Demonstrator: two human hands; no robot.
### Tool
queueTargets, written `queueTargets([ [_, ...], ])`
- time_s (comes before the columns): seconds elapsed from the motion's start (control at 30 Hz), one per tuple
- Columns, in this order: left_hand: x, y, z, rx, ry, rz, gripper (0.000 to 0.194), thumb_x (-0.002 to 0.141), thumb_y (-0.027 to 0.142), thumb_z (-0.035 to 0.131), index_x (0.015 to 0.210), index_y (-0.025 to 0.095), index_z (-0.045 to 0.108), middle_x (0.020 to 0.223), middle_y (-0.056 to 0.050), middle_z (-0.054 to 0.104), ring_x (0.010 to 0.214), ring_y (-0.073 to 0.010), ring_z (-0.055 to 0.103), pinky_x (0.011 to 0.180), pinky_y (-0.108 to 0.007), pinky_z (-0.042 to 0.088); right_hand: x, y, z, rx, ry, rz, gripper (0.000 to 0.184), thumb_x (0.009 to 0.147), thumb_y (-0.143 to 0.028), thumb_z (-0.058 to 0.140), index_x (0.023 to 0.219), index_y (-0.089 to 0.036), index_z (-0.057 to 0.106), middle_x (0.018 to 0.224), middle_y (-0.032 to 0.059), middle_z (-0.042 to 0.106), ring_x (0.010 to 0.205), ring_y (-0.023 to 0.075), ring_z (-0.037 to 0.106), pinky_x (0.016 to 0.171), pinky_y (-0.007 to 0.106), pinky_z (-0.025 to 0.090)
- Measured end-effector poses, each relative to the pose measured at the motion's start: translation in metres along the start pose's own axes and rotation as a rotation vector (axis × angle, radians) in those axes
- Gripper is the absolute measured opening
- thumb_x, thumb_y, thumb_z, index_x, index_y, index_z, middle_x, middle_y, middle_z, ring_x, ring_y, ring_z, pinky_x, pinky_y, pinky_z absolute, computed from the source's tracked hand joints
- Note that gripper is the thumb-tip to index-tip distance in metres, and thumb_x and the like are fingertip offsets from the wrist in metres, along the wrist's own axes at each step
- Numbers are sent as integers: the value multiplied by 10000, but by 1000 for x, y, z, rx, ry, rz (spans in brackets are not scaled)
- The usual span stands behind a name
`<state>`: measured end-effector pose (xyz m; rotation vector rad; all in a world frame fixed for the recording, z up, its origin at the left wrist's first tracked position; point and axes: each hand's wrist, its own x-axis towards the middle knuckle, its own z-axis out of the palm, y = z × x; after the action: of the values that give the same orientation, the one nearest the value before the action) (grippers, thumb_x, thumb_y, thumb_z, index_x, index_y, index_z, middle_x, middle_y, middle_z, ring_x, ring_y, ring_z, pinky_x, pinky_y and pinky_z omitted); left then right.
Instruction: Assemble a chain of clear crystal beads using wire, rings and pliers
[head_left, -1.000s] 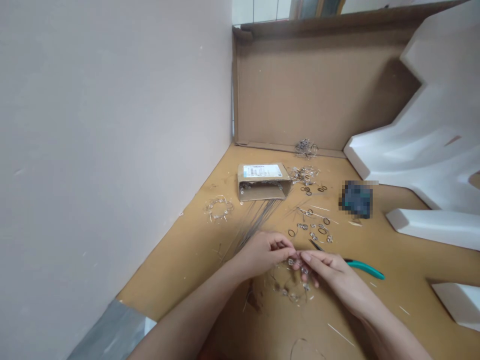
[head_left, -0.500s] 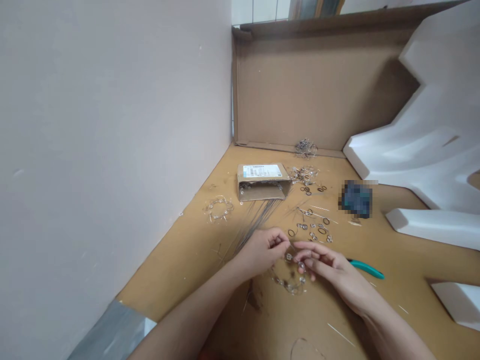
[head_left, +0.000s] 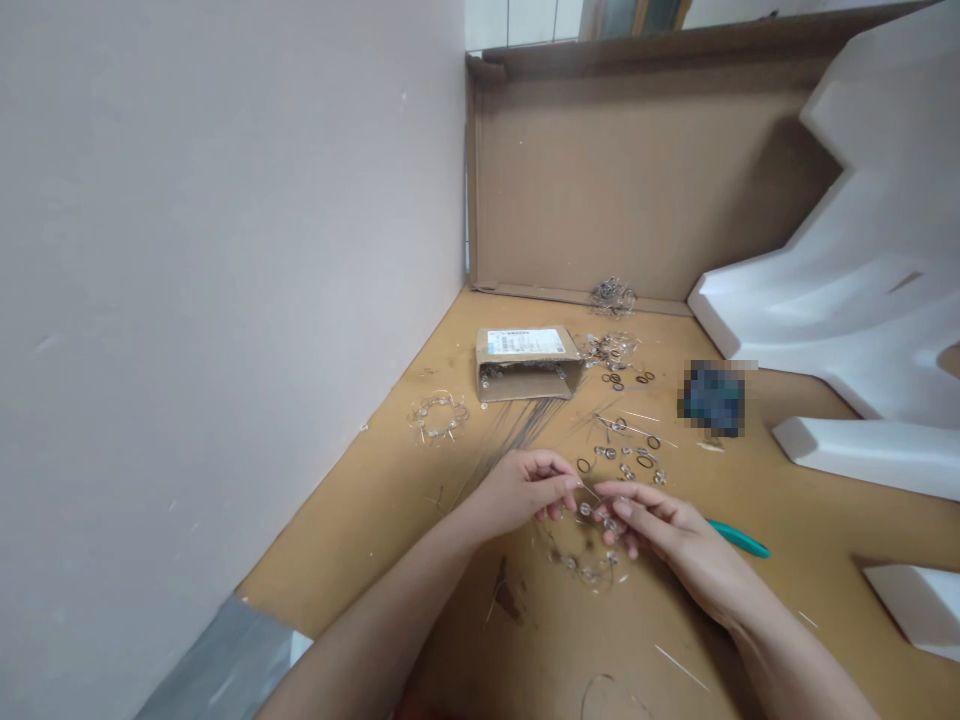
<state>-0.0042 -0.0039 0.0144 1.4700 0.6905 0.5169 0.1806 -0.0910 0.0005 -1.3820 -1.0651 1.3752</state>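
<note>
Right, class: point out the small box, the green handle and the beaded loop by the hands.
Box (head_left: 525, 342): head view, label on top.
Handle (head_left: 739, 539): head view, middle of the grip.
Loop (head_left: 571, 564): head view, a lower bead.

Beaded ring (head_left: 571, 563) between two hands

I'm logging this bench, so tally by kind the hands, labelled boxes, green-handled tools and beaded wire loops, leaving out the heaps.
Hands: 2 (left hand, right hand)
Boxes: 1 (labelled box)
Tools: 1 (green-handled tool, partly hidden)
Loops: 2 (held loop, loose loop)
Total: 6
</note>
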Motion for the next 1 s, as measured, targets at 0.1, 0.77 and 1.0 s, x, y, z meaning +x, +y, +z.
queueTargets([
  [0.1,0,1,-2,55,61,-8,215,748,354,600,772,141,619,575,25,545,514,-72,478,519,-191,368,0,-1,0,-8,-6,-1,273,791,-409,593,963,-208,664,861,51,692,693,151,610,568,265,414],
  [0.77,-2,-5,7,133,38,22,124,734,257,567,730,142,613,576,36,509,516,-64,443,498,-175,347,1,1,2,-136,27,-45,322,641,-389,702,900,-207,647,784,28,665,705,169,612,669,316,481],
  [1.0,-3,-8,11,471,56,230,73,709,137,520,678,161,583,576,53,485,545,-59,412,527,-160,327,2,2,4,-149,44,-53,259,620,-362,709,811,-203,637,796,49,680,749,185,616,720,328,479],
])
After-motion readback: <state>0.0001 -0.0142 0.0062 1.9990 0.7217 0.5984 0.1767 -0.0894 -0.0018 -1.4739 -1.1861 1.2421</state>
